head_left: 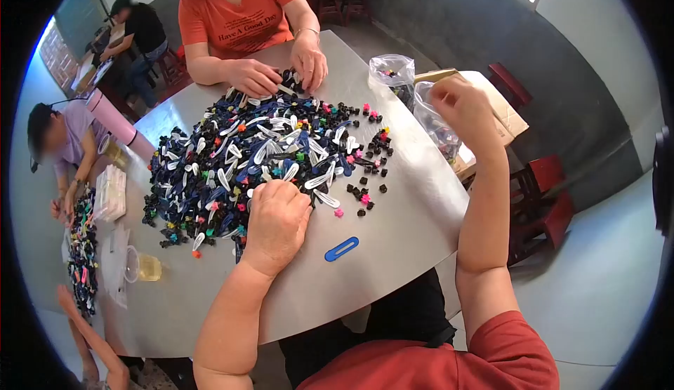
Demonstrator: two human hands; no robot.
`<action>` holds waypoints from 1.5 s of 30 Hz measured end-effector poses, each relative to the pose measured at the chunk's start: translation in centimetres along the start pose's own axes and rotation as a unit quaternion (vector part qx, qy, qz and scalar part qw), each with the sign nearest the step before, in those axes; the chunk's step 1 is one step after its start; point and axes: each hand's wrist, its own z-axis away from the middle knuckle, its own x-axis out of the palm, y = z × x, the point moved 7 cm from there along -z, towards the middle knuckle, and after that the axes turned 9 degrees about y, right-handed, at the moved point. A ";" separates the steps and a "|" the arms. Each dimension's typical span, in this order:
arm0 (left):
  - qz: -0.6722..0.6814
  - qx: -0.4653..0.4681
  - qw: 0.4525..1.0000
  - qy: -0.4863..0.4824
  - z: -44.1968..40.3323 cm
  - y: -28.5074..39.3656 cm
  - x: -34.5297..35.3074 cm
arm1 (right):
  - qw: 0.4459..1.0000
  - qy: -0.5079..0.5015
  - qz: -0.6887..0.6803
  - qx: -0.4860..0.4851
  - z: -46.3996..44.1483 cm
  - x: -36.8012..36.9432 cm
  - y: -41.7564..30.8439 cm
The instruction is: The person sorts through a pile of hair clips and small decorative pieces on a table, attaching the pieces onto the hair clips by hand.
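Note:
A large pile of hair clips, white, navy and black snap clips mixed with small black claw clips and coloured flower pieces, covers the middle of the table. My left hand rests at the pile's near edge, fingers curled down among the clips; its fingertips are hidden. Raised at the table's right edge, my right hand is over a clear plastic bag, its fingers bent together in a pinch. Whatever they hold, if anything, is too small to tell. A blue snap clip lies alone to the right of my left hand.
Across the grey table, a person in an orange shirt has both hands in the pile. Another bag and a cardboard box stand at right. At left are a cup, a pink bottle and other people.

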 end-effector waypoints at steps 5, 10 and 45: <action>0.014 -0.008 1.000 0.006 0.0 0.1 0.2 | 0.816 -0.500 -0.248 -0.152 7.4 5.6 -8.7; 0.019 -0.001 1.000 0.011 0.1 -0.2 0.0 | 0.731 -0.592 -0.265 -0.212 11.7 7.7 -12.3; 0.044 -0.016 0.998 0.032 0.1 -0.3 -0.1 | 0.944 -0.312 -0.031 -0.106 6.9 10.5 -7.5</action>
